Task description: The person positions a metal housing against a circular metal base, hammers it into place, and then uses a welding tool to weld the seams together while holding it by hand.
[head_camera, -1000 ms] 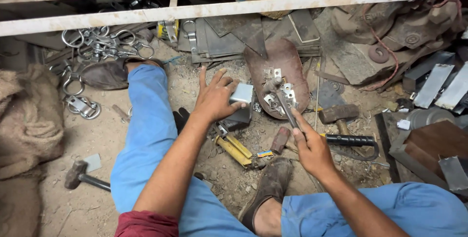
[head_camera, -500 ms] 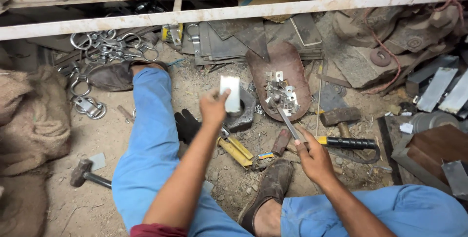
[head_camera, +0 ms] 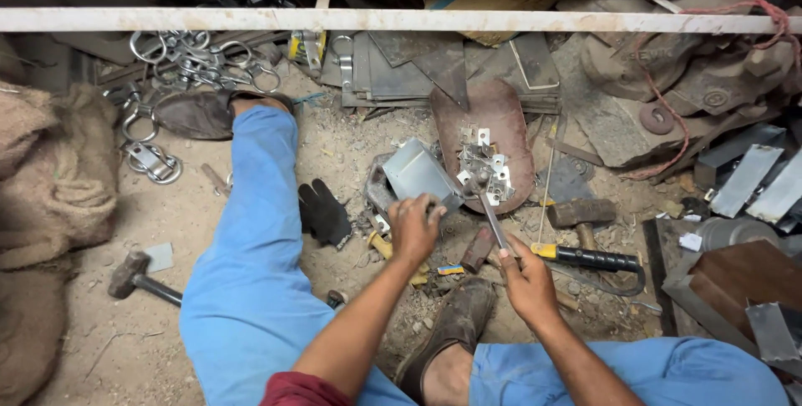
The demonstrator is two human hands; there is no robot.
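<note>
Metal sheet piece (head_camera: pixel 415 172) is gripped tight by the outstretched left hand (head_camera: pixel 415 226); a hammer (head_camera: pixel 487 212) is clenched in the right hand (head_camera: pixel 526 276).

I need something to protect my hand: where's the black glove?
In the head view, the black glove lies on the dirt left of centre, beside the blue trouser leg and just left of the left hand.

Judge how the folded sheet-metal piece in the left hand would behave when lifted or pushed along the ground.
The sheet-metal piece looks thin and bent, so probably light yet stiff. The left hand grips it by one edge alone, suggesting little weight. Its flat faces would likely slide, not roll, on the sandy ground.
</note>
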